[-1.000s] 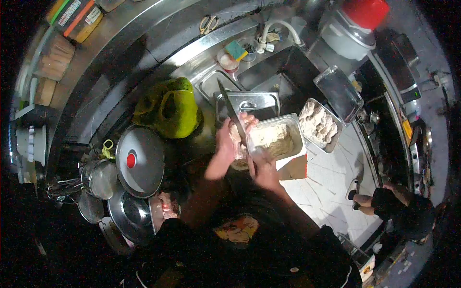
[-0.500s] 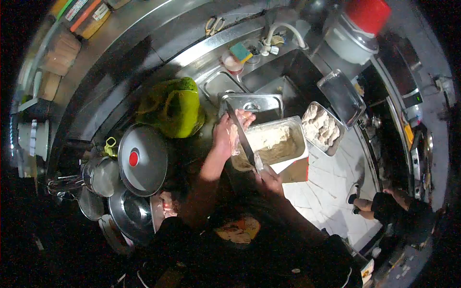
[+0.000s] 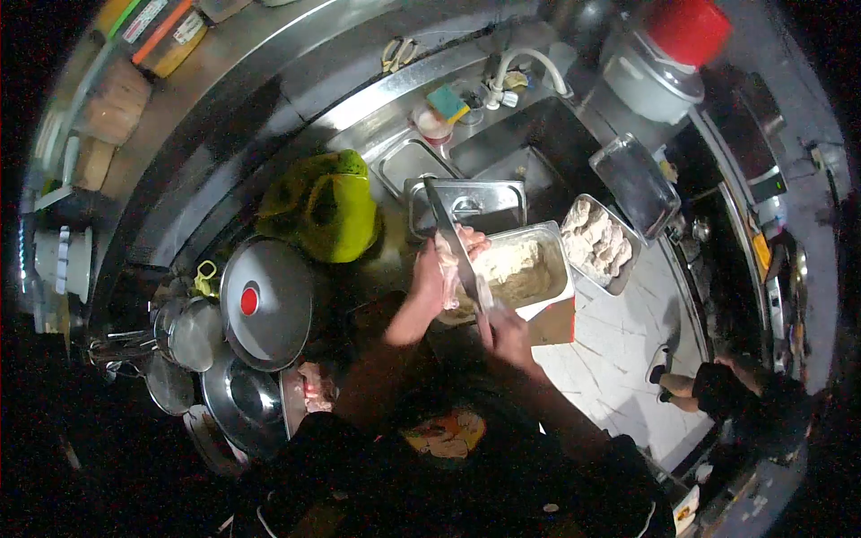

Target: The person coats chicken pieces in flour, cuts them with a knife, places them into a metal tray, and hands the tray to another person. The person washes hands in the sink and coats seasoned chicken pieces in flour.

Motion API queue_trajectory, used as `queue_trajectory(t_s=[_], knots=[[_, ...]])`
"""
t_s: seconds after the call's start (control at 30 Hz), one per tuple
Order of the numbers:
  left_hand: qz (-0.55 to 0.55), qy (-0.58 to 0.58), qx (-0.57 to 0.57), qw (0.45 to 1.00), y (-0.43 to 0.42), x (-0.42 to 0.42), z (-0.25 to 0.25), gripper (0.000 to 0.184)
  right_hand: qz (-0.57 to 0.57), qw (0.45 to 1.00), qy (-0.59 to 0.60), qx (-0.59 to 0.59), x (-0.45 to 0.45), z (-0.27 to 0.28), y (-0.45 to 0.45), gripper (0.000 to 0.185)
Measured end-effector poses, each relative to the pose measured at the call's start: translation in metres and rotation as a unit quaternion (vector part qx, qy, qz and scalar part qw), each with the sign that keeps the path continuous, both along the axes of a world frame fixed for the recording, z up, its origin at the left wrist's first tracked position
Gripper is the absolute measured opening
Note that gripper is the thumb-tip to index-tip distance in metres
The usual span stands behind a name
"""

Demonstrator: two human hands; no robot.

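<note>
The left hand (image 3: 425, 285) is wrapped around raw meat (image 3: 447, 280), while the right hand (image 3: 511, 339) grips a knife (image 3: 453, 237), its blade up against the meat.

Ahead of our left fingers (image 3: 476, 239) we note lid (image 3: 499, 211), sink (image 3: 560, 134) beyond. Right: tub (image 3: 566, 260), tray (image 3: 617, 289) past it. Well left: pan (image 3: 282, 309), bowl (image 3: 256, 408) nearer us.

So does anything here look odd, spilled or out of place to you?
I see no clear spill or damage. What looks odd: the left hand holds meat up by the tub while the right hand holds a knife at it, with no cutting board visible underneath.
</note>
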State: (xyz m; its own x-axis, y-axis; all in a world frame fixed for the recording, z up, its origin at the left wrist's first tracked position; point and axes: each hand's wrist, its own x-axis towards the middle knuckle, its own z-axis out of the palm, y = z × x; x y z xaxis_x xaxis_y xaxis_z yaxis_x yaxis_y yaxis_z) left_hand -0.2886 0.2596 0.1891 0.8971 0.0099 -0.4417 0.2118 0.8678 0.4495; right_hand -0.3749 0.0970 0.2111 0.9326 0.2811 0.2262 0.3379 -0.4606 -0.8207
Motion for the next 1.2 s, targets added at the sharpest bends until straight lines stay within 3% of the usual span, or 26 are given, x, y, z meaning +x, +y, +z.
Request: queue_trajectory(t_s=[0.03, 0.13, 0.17, 0.2, 0.23, 0.33, 0.37, 0.4, 0.43, 0.47, 0.57, 0.67, 0.7, 0.73, 0.8, 0.83, 0.87, 0.9, 0.93, 0.97, 1.07, 1.17, 1.2], knots=[[-0.007, 0.001, 0.01, 1.0, -0.006, -0.002, 0.003, 0.043, 0.032, 0.994, 0.079, -0.067, 0.01, 0.005, -0.002, 0.012], [-0.011, -0.053, 0.017, 0.998, 0.007, 0.003, -0.01, 0.044, 0.003, 0.997, 0.046, -0.063, 0.005, 0.003, 0.01, 0.015], [-0.002, -0.072, 0.013, 0.997, 0.017, 0.007, -0.009, 0.044, -0.001, 0.99, 0.123, -0.072, -0.005, 0.005, 0.006, 0.021], [0.008, -0.092, 0.01, 0.996, 0.025, 0.012, -0.007, 0.045, -0.051, 0.954, 0.27, 0.119, -0.014, -0.011, 0.0, 0.02], [0.028, -0.083, -0.02, 0.996, 0.033, 0.017, -0.009, 0.045, -0.097, 0.859, 0.403, 0.3, -0.022, -0.037, -0.008, 0.02], [0.014, -0.039, -0.039, 0.998, 0.017, 0.003, -0.014, 0.044, -0.048, 0.927, 0.303, 0.217, -0.021, -0.028, -0.002, 0.018], [0.012, -0.052, -0.033, 0.998, 0.007, -0.005, -0.019, 0.045, -0.012, 0.979, 0.181, 0.088, -0.004, -0.016, -0.002, 0.018], [-0.013, -0.062, -0.025, 0.998, -0.002, -0.007, -0.02, 0.045, 0.023, 0.997, 0.055, -0.047, 0.014, 0.001, 0.002, 0.018], [-0.037, -0.086, 0.011, 0.995, -0.003, -0.009, -0.018, 0.042, 0.01, 0.999, 0.02, -0.034, 0.024, 0.003, 0.008, 0.019], [-0.06, -0.112, 0.049, 0.991, -0.001, -0.01, -0.015, 0.039, 0.02, 0.999, 0.026, -0.028, 0.029, 0.008, 0.007, 0.017], [-0.063, -0.073, -0.083, 0.992, 0.012, -0.008, -0.01, 0.036, 0.031, 0.998, 0.045, -0.017, 0.037, 0.02, 0.002, 0.013], [-0.023, -0.127, -0.23, 0.964, 0.026, -0.006, -0.036, 0.039, -0.003, 0.995, 0.078, -0.061, 0.054, 0.032, -0.025, 0.016], [-0.02, -0.163, -0.21, 0.964, 0.026, -0.009, -0.027, 0.039, -0.023, 0.985, 0.159, -0.057, 0.071, 0.05, -0.029, 0.019], [0.003, -0.138, -0.221, 0.965, 0.029, -0.014, -0.027, 0.036, -0.027, 0.999, 0.028, -0.013, 0.094, 0.062, -0.02, 0.027], [0.032, -0.087, -0.247, 0.965, 0.028, -0.019, -0.03, 0.031, -0.02, 0.984, 0.136, -0.11, 0.139, 0.063, -0.025, 0.049], [0.01, -0.057, -0.298, 0.953, 0.032, -0.017, -0.04, 0.037, 0.007, 0.978, 0.136, -0.16, 0.161, 0.052, -0.026, 0.051], [-0.016, 0.002, -0.278, 0.961, 0.034, -0.016, -0.044, 0.044, 0.03, 0.968, 0.135, -0.21, 0.184, 0.026, -0.032, 0.052], [-0.043, 0.06, -0.255, 0.964, 0.034, -0.016, -0.045, 0.051, 0.052, 0.974, 0.028, -0.219, 0.208, -0.021, -0.035, 0.053], [-0.073, 0.052, -0.185, 0.979, 0.032, -0.02, -0.051, 0.059, 0.075, 0.968, -0.078, -0.226, 0.229, -0.055, -0.037, 0.054], [-0.103, 0.046, -0.113, 0.987, 0.029, -0.026, -0.056, 0.067, 0.109, 0.969, -0.082, -0.205, 0.241, -0.055, -0.027, 0.054], [-0.132, 0.002, -0.038, 0.991, 0.013, -0.034, -0.055, 0.067, 0.199, 0.924, -0.043, -0.323, 0.281, -0.079, -0.004, 0.051], [-0.145, 0.049, 0.033, 0.988, -0.002, -0.038, -0.041, 0.06, 0.258, 0.892, -0.064, -0.367, 0.314, -0.132, 0.007, 0.049], [-0.17, 0.076, 0.036, 0.982, -0.004, -0.041, -0.074, 0.057, 0.264, 0.89, -0.071, -0.366, 0.316, -0.144, 0.012, 0.048]])
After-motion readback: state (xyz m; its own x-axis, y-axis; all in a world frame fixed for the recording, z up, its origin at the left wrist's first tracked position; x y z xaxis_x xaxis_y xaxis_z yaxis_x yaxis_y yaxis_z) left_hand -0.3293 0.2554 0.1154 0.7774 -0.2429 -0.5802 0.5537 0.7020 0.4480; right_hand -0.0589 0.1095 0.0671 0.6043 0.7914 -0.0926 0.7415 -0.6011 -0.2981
